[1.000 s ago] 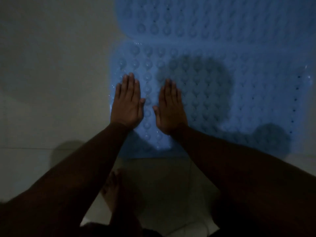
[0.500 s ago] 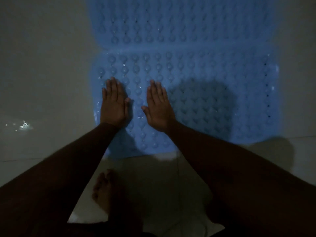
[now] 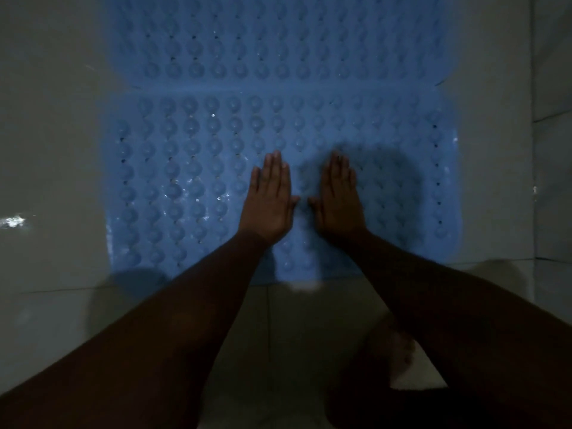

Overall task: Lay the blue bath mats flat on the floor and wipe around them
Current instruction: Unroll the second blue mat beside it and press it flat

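Both hands lie flat with palms down on the near blue mat (image 3: 192, 181), fingers together. Compared with 0.5 s ago, the left hand (image 3: 270, 202) and right hand (image 3: 339, 201) are now nearer the mat's middle. The second mat (image 3: 278, 41) touches its far edge on the tiled floor (image 3: 52, 134).

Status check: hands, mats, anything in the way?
Left hand and right hand open, palms flat on near blue bath mat. Far blue bath mat flat, edges meeting. Wet tile floor around; no cloth seen, no obstruction.
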